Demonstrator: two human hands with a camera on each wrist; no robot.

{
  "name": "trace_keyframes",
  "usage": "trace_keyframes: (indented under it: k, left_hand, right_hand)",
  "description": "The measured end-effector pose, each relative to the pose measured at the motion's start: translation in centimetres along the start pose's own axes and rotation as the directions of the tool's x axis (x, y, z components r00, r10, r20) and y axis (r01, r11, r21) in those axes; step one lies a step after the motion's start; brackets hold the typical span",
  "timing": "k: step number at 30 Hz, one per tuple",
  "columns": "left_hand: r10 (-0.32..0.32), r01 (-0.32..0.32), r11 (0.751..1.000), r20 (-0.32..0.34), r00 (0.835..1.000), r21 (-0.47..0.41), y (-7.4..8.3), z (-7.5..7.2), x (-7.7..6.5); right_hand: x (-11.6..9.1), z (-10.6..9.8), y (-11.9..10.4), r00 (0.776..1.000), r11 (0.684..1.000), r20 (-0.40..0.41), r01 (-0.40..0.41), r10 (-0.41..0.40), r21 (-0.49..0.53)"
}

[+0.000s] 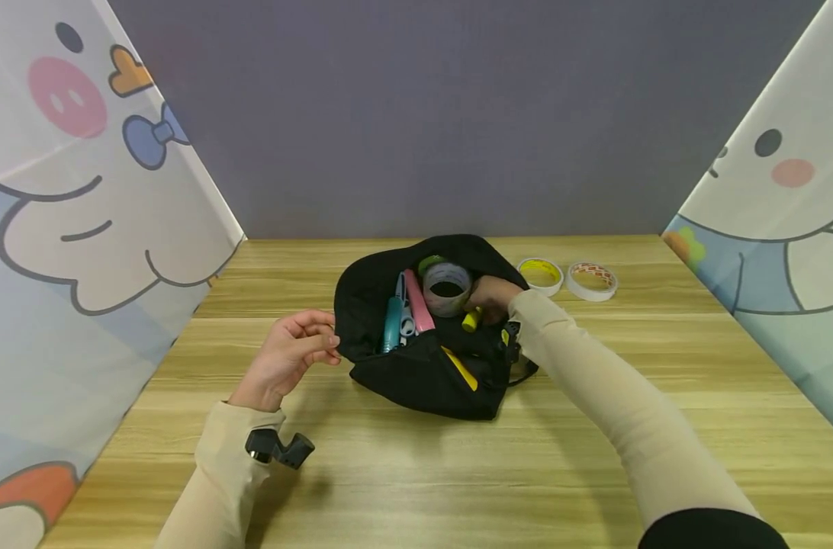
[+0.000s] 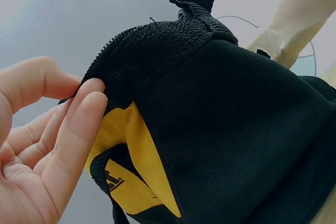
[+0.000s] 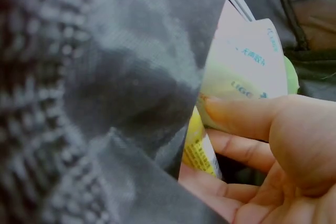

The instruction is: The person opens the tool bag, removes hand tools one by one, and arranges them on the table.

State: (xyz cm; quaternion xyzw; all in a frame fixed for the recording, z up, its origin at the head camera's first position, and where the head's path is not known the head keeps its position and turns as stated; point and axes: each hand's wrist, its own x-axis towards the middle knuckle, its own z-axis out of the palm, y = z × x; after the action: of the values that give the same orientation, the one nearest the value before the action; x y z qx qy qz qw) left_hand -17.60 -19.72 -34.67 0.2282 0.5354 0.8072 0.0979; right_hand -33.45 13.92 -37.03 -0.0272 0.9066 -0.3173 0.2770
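A black tool bag (image 1: 416, 381) with yellow side panels (image 2: 149, 166) stands unzipped on the table. My left hand (image 1: 296, 351) pinches its zippered rim at the left corner, thumb against fingertips. Reaching inside at the right, my right hand (image 1: 493, 296) holds a small yellow tube (image 3: 198, 148) with a printed label between thumb and fingers; the bag wall hides part of it. Next to that hand is a wide roll of clear tape (image 1: 447, 290). Left of the roll lie a pink-handled tool (image 1: 419, 301) and a teal-handled tool (image 1: 392, 324).
Behind the bag's right side, a yellow-cored tape roll (image 1: 541, 276) and a white tape roll with a red-patterned core (image 1: 591, 281) lie on the wooden table (image 1: 595, 473). A grey panel (image 1: 451, 114) closes off the back, with cartoon-printed cloths on both sides.
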Motion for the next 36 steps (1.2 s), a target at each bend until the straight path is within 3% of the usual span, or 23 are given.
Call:
trace_keyframes:
  k: [4, 10, 17, 25, 36]
  left_hand:
    - [0.0, 0.0, 1.0, -0.001, 1.0, -0.003, 0.0, 0.0, 0.1]
    - [-0.005, 0.005, 1.0, 0.005, 1.0, 0.004, 0.0, 0.0, 0.1]
    - [-0.011, 0.011, 1.0, -0.007, 1.0, 0.016, 0.1, 0.1, 0.0]
    - [-0.008, 0.008, 1.0, -0.013, 1.0, 0.019, 0.0, 0.1, -0.1]
    - [-0.024, 0.025, 1.0, -0.042, 0.999, 0.019, -0.4, 0.0, 0.0]
  right_hand:
    - [-2.2, 0.0, -0.9, 0.998, 0.999, -0.044, 0.04, -0.039, 0.019]
    - [-3.1, -0.3, -1.2, 0.994, 0.995, -0.079, 0.082, -0.077, 0.059]
    - [-3.6, -1.1, -1.6, 0.984, 0.973, -0.031, 0.175, -0.173, 0.148]
    - [-3.7, -1.9, -1.4, 0.931, 0.903, -0.002, 0.354, -0.365, 0.244]
    - [-4.4, -1.5, -2.7, 0.896, 0.851, 0.006, 0.419, -0.444, 0.317]
